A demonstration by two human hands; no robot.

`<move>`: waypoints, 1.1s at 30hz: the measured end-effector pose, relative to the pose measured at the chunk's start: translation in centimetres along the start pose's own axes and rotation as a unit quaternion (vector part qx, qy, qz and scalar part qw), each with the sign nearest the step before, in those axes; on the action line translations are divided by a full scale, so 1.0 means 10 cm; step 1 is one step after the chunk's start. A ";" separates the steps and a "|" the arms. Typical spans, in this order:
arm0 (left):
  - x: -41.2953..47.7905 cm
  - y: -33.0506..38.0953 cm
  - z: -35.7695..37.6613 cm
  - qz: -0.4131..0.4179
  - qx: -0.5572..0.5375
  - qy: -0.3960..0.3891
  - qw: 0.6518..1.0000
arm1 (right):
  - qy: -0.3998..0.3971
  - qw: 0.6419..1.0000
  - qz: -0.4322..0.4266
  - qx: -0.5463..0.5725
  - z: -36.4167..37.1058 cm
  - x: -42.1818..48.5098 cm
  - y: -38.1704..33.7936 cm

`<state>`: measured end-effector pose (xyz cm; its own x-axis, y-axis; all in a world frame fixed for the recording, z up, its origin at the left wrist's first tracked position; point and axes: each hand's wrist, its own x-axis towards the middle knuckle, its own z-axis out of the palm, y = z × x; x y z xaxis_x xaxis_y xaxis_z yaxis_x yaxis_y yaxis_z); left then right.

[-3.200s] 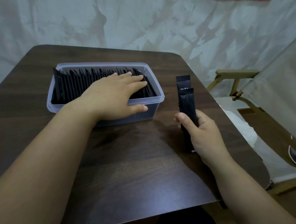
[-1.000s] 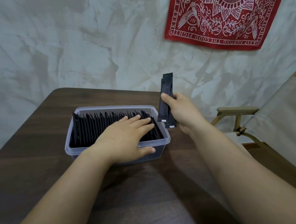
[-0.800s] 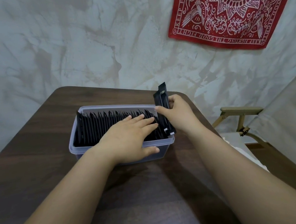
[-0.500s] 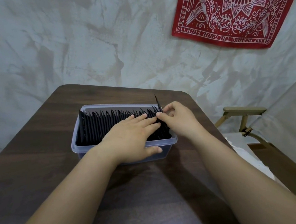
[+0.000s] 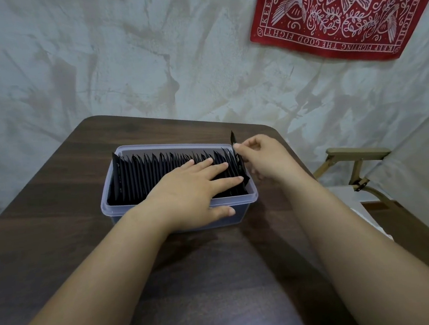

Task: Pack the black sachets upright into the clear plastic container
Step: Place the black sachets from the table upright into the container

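While the left hand (image 5: 192,191) presses the row flat, the right hand (image 5: 265,157) slots one more in.
Toward the far edge of the table (image 5: 58,245) stands the clear container (image 5: 174,146), packed nearly full with black sachets (image 5: 146,174) on edge. They look light, thin, floppy and probably slick, so they are best pinched at the top seam. The left hand lies flat, straight fingers on the tops and thumb outside the near wall. The right hand's curled fingers (image 5: 246,144) pinch the top of the last sachet (image 5: 233,139), which stands proud at the container's right end.

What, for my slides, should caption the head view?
Left hand rests on packed sachets in clear container; right hand pinches an end sachet.
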<state>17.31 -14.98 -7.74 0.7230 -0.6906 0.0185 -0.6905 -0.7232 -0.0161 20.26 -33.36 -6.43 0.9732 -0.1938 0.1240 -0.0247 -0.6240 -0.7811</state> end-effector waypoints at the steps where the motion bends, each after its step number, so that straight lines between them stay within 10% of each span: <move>1: 0.00 0.00 0.00 0.000 0.002 0.000 1.000 | -0.003 1.000 0.008 -0.005 0.00 0.04 -0.03; 19: -0.01 0.01 -0.01 0.004 0.006 -0.005 1.000 | -0.156 0.975 0.058 -0.148 -0.19 0.16 -0.40; 33: -0.01 0.01 -0.01 0.006 0.013 -0.006 1.000 | -0.176 0.982 0.046 -0.053 -0.17 0.11 -0.12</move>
<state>17.15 -14.94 -7.66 0.7151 -0.6990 0.0066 -0.6981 -0.7147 -0.0427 20.95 -34.08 -4.34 0.9839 0.0097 -0.1782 -0.1214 -0.6954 -0.7083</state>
